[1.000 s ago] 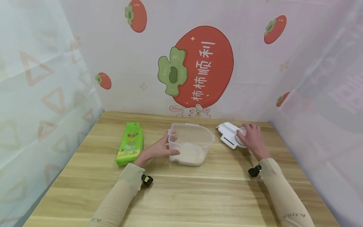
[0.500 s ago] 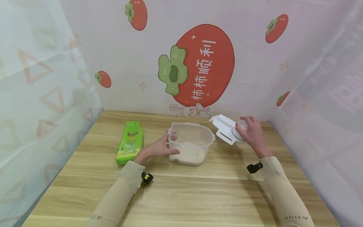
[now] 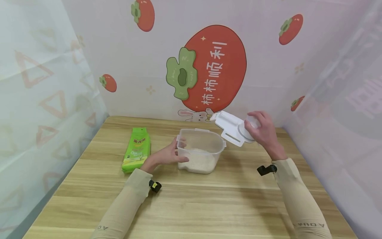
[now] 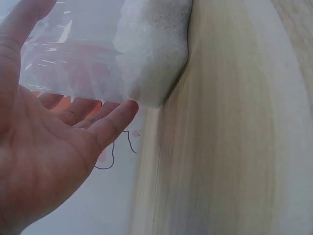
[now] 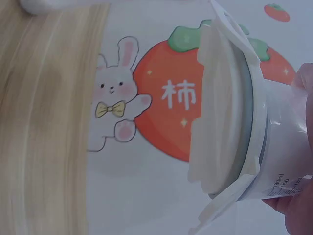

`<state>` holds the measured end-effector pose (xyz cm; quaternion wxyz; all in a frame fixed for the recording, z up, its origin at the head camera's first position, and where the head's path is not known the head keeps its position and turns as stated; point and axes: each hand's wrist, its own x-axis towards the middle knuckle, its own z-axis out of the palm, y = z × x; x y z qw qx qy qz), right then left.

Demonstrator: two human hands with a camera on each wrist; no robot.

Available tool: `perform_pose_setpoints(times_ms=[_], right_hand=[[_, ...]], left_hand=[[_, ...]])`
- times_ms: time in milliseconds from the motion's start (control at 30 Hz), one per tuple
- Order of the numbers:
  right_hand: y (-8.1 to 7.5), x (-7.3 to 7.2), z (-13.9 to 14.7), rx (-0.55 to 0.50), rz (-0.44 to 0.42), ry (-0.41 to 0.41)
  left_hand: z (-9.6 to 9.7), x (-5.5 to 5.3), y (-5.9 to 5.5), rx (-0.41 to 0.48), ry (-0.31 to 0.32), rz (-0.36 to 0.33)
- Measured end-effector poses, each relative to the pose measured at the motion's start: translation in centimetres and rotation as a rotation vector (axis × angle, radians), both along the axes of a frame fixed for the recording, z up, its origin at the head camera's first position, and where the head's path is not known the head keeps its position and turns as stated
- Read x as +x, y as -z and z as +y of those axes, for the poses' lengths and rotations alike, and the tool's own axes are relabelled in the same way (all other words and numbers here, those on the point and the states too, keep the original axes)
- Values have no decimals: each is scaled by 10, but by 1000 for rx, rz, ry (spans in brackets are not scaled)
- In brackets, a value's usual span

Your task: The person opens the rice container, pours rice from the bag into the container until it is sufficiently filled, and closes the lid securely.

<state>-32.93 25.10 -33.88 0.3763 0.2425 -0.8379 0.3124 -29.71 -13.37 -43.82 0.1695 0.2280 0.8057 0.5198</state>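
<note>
A clear plastic container (image 3: 186,153) with white rice (image 3: 200,163) in its lower part stands on the table. My left hand (image 3: 167,155) holds its left side, thumb along the front and fingers behind. In the left wrist view, fingertips (image 4: 128,107) touch the clear wall beside the rice. My right hand (image 3: 266,132) grips a clear measuring cup (image 3: 253,122) fixed to the white lid (image 3: 227,124). The lid hangs tilted above the table, right of the container. Printed volume marks show on the cup (image 5: 283,147) in the right wrist view.
A green bag (image 3: 138,149) with printed lettering lies left of the container, close to my left wrist. The wooden table (image 3: 191,205) ends at a patterned back wall (image 3: 143,99), with fabric walls at both sides.
My right hand has lifted the lid with its measuring cup off the table and moved it up and left toward the container. The left hand and container have stayed put.
</note>
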Motion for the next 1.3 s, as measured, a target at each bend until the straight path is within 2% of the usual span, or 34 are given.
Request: perform_pose_setpoints(times_ms=[167, 333, 533, 800, 1300], right_hand=[[-11, 6, -10, -13, -18, -26], [-16, 11, -22, -13, -1, -83], [-21, 17, -37, 27, 11, -144], [-28, 24, -60, 77, -31, -223], [-19, 25, -96, 135, 0, -338]], left_hand=[[-1, 0, -2, -28, 4, -11], [-1, 2, -4, -51, 8, -3], [-1, 1, -4, -61, 16, 16], [0, -1, -6, -83, 24, 43], [0, -3, -2, -69, 50, 109]])
